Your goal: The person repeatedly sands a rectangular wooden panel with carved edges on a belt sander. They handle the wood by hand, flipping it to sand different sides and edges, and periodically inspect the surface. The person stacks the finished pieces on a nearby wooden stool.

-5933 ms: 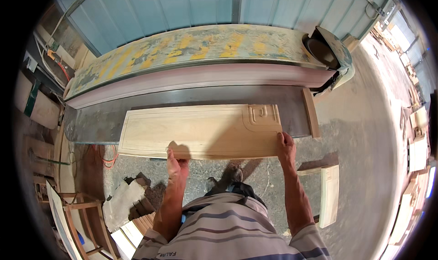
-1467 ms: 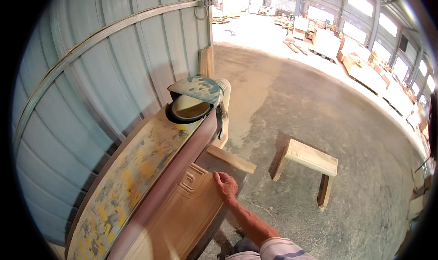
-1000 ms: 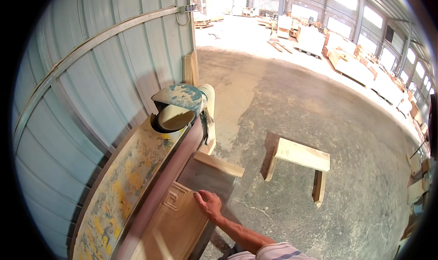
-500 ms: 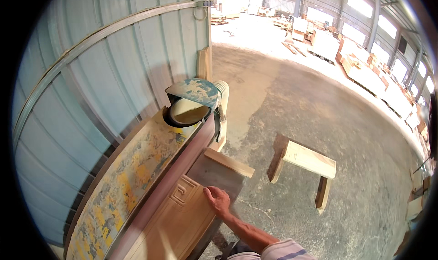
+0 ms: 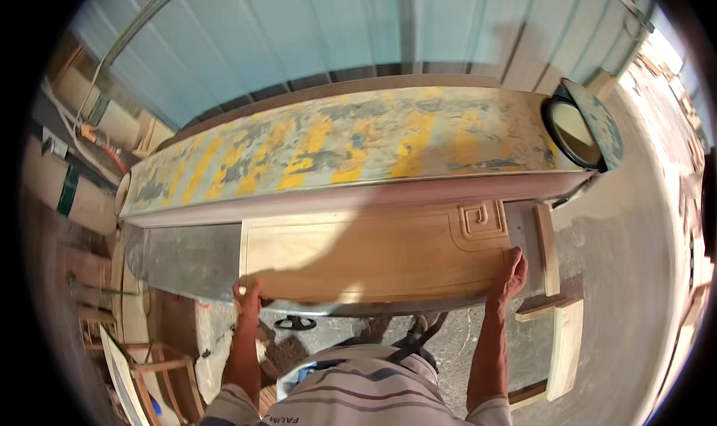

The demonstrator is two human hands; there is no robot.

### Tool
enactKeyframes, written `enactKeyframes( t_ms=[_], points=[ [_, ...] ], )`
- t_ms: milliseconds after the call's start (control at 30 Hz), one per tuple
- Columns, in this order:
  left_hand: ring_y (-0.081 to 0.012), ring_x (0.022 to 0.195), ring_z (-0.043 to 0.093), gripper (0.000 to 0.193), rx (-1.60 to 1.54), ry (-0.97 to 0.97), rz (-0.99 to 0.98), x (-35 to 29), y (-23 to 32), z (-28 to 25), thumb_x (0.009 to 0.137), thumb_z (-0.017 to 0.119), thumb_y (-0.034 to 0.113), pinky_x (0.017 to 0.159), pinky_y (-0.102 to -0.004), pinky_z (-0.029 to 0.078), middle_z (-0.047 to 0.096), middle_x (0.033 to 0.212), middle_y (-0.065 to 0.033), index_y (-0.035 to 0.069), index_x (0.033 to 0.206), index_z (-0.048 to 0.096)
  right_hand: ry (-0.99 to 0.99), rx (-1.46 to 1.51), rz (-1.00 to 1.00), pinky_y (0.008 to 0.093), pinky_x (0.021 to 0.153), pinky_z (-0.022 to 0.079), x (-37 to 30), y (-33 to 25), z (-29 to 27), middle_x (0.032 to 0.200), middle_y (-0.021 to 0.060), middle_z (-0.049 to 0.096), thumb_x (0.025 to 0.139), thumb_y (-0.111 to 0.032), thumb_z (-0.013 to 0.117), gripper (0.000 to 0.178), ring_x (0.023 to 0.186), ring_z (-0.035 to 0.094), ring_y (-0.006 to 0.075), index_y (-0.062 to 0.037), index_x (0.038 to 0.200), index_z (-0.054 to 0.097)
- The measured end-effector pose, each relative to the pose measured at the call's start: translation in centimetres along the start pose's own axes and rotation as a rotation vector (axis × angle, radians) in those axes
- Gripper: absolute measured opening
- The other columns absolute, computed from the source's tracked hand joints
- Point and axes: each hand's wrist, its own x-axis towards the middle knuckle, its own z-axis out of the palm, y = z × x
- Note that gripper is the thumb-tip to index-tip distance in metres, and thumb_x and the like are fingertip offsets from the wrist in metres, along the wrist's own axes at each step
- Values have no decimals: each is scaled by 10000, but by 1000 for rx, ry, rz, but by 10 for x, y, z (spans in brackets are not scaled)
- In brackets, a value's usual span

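Observation:
A flat wooden panel (image 5: 358,258) with a carved square spiral (image 5: 480,221) in its far right corner lies on the grey metal table (image 5: 179,254) of a long belt sander. Its far edge is up against the pinkish sanding belt (image 5: 314,211), or very close to it. My left hand (image 5: 250,297) is closed around the panel's near left corner. At the near right corner, my right hand (image 5: 509,278) grips the edge with its thumb upward. Both hands' lower fingers are partly hidden.
A worn yellow-striped cover (image 5: 336,146) runs behind the belt, ending in a round opening (image 5: 573,133) at right. A wooden strip (image 5: 547,250) crosses the table's right end. Beside it stands a low wooden bench (image 5: 565,347). Pale blue metal wall (image 5: 314,30) rises behind.
My view has swung left to face the sander squarely. My left hand has come into view, holding the panel's left corner; my right hand holds the right corner.

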Motion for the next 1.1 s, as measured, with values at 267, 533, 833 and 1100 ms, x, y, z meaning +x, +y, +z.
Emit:
enactKeyframes(
  t_ms=[267, 533, 833, 1100],
  points=[
    [-132, 611, 537, 718, -77, -4, 3, -27, 0, 20, 714, 763, 323, 449, -250, 412, 583, 811, -77, 132, 1265, 344, -94, 207, -46, 252, 655, 411, 39, 29, -17, 801, -2, 547, 902, -416, 548, 390, 725, 478, 97, -28, 899, 588],
    [-187, 658, 609, 701, -282, -70, 2, 7, -21, 2, 758, 719, 317, 521, -289, 521, 607, 929, -106, 172, 1300, 299, -159, 367, -83, 232, 648, 407, 12, 37, -9, 787, -40, 528, 935, -242, 537, 199, 746, 462, 59, -65, 851, 571],
    [-62, 379, 365, 702, 46, -15, -27, -14, 3, 7, 733, 727, 401, 318, -187, 222, 449, 548, 17, 207, 1293, 351, 34, 85, 85, 240, 686, 422, 19, 1, -7, 840, 0, 591, 881, -398, 587, 398, 758, 502, 82, -8, 955, 626],
    [-65, 455, 444, 728, -49, -108, -88, 13, -35, -7, 757, 717, 358, 353, -194, 321, 521, 655, -1, 207, 1311, 269, -227, 398, -136, 204, 682, 412, 41, 50, -17, 876, -16, 565, 956, -235, 495, 212, 772, 496, 70, -50, 927, 593]
  ],
)
